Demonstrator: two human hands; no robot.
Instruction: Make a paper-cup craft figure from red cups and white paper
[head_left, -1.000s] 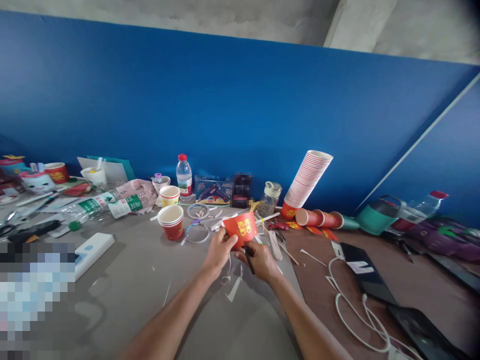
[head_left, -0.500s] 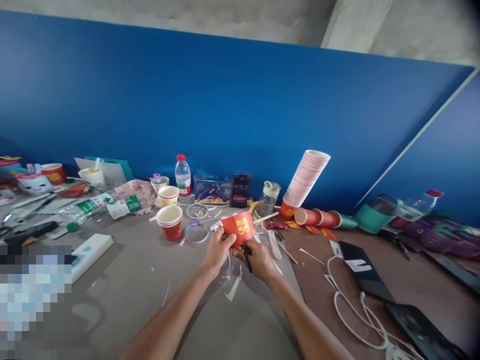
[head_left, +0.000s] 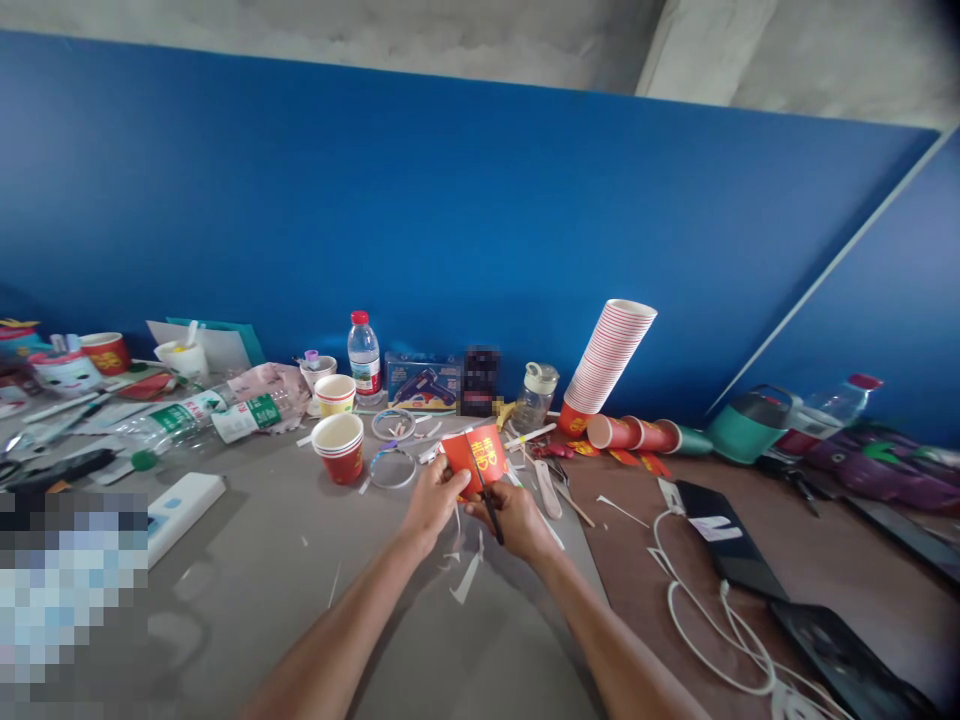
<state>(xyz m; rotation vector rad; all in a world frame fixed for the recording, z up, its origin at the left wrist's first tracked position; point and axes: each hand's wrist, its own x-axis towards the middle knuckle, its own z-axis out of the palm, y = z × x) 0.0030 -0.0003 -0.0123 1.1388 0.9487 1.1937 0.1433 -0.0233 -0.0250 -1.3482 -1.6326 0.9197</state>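
My left hand [head_left: 436,505] is closed on the left edge of a red paper piece [head_left: 459,452] printed with gold characters, the thumb pressed on its face. It looks like the wall of a paper cup, though I cannot be sure. My right hand [head_left: 519,517] is closed around a slim black tool [head_left: 492,515]. The tool's thin dark front end lies across the printed face, between the gold characters; whether it is scissors or a knife I cannot make out. Both hands are close together above the grey table. White paper scraps [head_left: 469,578] lie just below them.
Left of the hands stand stacked red paper cups [head_left: 341,462] and tape rolls [head_left: 393,466]. Behind are a water bottle [head_left: 364,360], a glue gun box [head_left: 424,382] and a tall leaning cup stack [head_left: 611,350]. On the right lie phones [head_left: 731,540] and a white cable [head_left: 679,610].
The dark tool's front end shows farther up across the red paper, and the paper's right part has tilted slightly. Both hands stay nearly in place. The view has shifted a little.
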